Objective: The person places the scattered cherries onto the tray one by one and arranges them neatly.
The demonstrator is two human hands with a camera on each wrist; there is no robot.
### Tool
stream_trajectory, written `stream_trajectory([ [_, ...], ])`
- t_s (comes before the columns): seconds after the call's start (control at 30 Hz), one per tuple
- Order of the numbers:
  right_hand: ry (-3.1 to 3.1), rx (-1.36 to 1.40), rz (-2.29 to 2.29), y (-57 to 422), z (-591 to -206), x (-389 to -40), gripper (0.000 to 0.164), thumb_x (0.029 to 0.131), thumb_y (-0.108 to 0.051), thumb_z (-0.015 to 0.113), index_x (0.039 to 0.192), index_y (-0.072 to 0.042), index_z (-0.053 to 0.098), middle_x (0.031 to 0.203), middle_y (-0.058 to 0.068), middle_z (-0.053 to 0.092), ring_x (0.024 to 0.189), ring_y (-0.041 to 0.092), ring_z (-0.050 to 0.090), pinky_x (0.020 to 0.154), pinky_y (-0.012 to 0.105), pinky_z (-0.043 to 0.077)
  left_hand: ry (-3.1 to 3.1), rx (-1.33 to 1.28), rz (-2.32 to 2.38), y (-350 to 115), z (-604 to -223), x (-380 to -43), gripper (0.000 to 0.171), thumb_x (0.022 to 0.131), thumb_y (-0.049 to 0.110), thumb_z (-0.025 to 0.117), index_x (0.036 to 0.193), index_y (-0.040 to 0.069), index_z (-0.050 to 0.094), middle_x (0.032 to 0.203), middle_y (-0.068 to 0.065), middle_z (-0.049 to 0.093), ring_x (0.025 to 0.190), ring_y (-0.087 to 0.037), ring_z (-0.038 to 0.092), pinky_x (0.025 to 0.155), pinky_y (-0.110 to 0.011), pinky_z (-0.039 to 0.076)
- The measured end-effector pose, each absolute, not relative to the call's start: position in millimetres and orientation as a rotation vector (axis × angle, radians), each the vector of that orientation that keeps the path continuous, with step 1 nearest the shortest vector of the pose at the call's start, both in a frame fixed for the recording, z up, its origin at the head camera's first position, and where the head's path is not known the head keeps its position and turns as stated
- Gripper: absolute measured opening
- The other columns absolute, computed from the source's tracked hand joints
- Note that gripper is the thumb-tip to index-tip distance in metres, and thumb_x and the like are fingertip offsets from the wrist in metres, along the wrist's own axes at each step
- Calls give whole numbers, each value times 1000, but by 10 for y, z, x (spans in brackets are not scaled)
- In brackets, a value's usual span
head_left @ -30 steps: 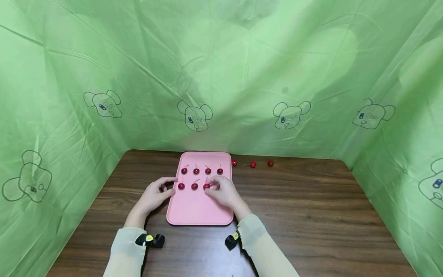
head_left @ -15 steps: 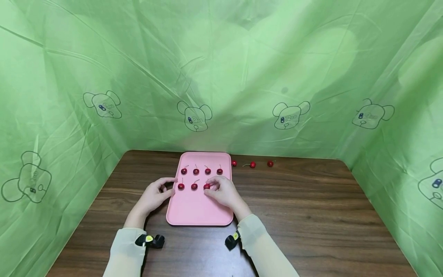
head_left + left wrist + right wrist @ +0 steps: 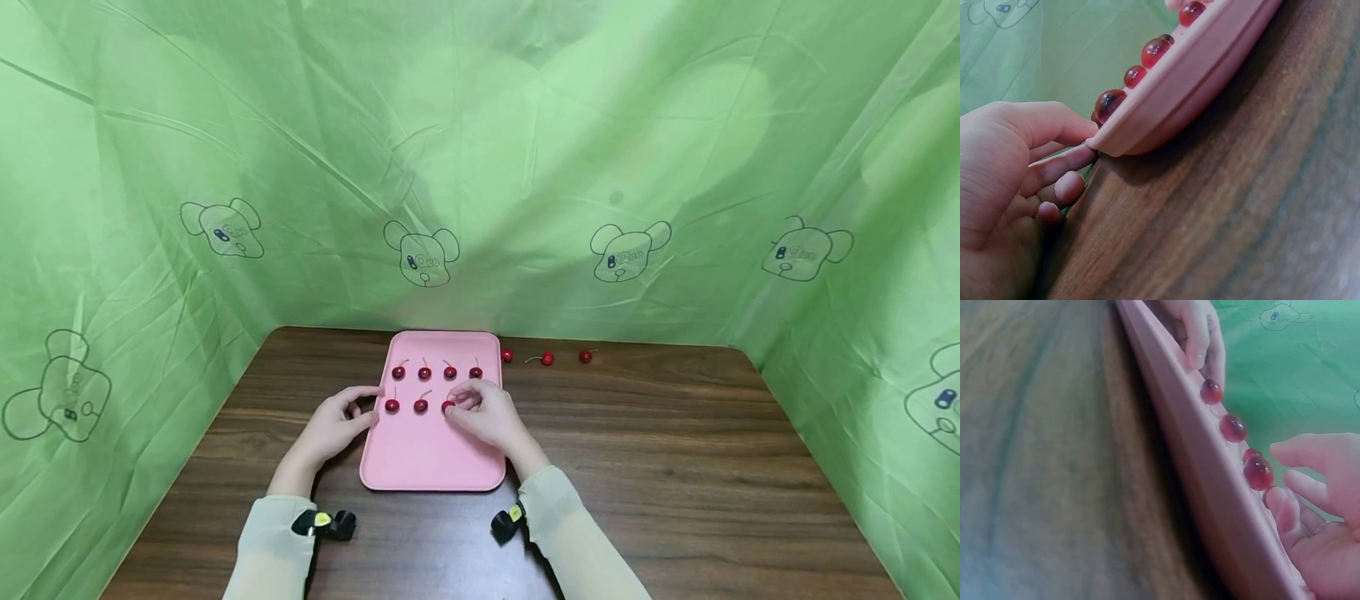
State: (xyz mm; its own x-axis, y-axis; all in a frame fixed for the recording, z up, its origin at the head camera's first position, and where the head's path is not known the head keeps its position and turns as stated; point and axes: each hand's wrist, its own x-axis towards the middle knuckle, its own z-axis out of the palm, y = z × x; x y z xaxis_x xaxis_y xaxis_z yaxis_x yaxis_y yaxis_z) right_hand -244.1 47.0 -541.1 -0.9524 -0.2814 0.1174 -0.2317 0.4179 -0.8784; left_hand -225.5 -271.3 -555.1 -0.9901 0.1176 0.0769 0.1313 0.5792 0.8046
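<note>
Seven red cherries with thin stems sit in two rows on a pink tray (image 3: 433,463). My left hand (image 3: 335,427) pinches the tray's left rim between thumb and finger, as the left wrist view shows with the thumb (image 3: 1066,125) at the rim. Over the tray's right side reaches my right hand (image 3: 489,418), its spread fingertips right at the front row's rightmost cherry (image 3: 447,406). The thumb partly covers that cherry in the head view. In the right wrist view the cherry (image 3: 1258,473) rests beside parted fingers (image 3: 1300,450).
Behind the tray's right edge, three loose cherries lie along the back of the wooden table (image 3: 660,450): one close to the rim (image 3: 499,354), a middle cherry (image 3: 547,358) and a right cherry (image 3: 586,356). Green cloth (image 3: 525,167) walls surround the table.
My right hand's fingers have loosened and parted a little around the cherry, and the wrist has shifted slightly right. The left hand keeps its place at the tray rim.
</note>
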Motion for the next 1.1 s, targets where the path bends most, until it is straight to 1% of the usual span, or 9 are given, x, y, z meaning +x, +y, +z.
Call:
stream_trajectory([
  [0.13,2585,-485,-1610,513,-5351,-2447,29,91,-19,88,115,-5,79,101,1,77,87,10,70,78,28,57,-2782,-222,-1409,-2712,-5546,-2250,41,98,13,81,138,14,75,84,-3,60,80,-18,56,70,-30,45],
  [0.23,2565,-473,-1610,564,-5280,-2452,30,93,-18,87,117,-4,78,101,3,79,88,13,71,75,31,58,-2781,-214,-1415,-2708,-5545,-2245,41,98,13,81,138,15,75,85,-3,61,80,-18,56,71,-30,45],
  [0.43,2535,-451,-1663,739,-5173,-2493,33,93,-20,87,122,-5,78,104,4,80,93,18,73,80,34,59,-2778,-201,-1441,-2708,-5537,-2239,41,98,14,81,138,15,75,88,-4,61,81,-18,56,70,-29,45],
  [0.6,2555,-429,-1720,934,-5108,-2542,33,94,-16,86,124,-5,78,104,3,79,92,19,73,77,34,59,-2776,-200,-1443,-2714,-5546,-2252,41,97,12,81,137,16,75,87,-4,61,81,-18,56,71,-29,45],
  [0.67,2573,-394,-1736,1011,-5081,-2557,31,95,-16,86,123,-7,78,104,2,79,92,18,73,76,34,58,-2774,-202,-1445,-2718,-5550,-2251,41,97,11,81,137,16,75,88,-5,62,80,-18,56,71,-29,45],
  [0.73,2580,-357,-1760,1088,-5056,-2568,30,95,-16,86,123,-8,78,106,3,78,94,19,73,77,34,57,-2770,-207,-1449,-2721,-5551,-2249,41,97,11,81,138,15,75,91,-5,63,81,-18,56,71,-28,45],
  [0.87,2564,-324,-1829,1243,-5025,-2599,31,95,-15,85,124,-5,77,112,8,78,99,24,74,83,35,56,-2770,-210,-1451,-2722,-5550,-2243,41,98,11,80,138,14,75,95,-4,64,81,-17,56,71,-28,45],
  [0.97,2573,-301,-1871,1365,-5020,-2625,34,95,-15,85,125,-2,76,114,12,78,100,25,73,85,34,55,-2778,-215,-1436,-2721,-5553,-2244,41,98,12,80,139,14,74,94,-4,64,81,-17,56,71,-28,46],
  [1.1,2588,-230,-1938,1535,-5049,-2655,35,95,-16,86,125,0,76,115,16,77,98,23,71,85,27,54,-2797,-214,-1410,-2716,-5553,-2248,42,98,12,80,139,15,74,90,-3,63,81,-17,57,71,-29,46],
])
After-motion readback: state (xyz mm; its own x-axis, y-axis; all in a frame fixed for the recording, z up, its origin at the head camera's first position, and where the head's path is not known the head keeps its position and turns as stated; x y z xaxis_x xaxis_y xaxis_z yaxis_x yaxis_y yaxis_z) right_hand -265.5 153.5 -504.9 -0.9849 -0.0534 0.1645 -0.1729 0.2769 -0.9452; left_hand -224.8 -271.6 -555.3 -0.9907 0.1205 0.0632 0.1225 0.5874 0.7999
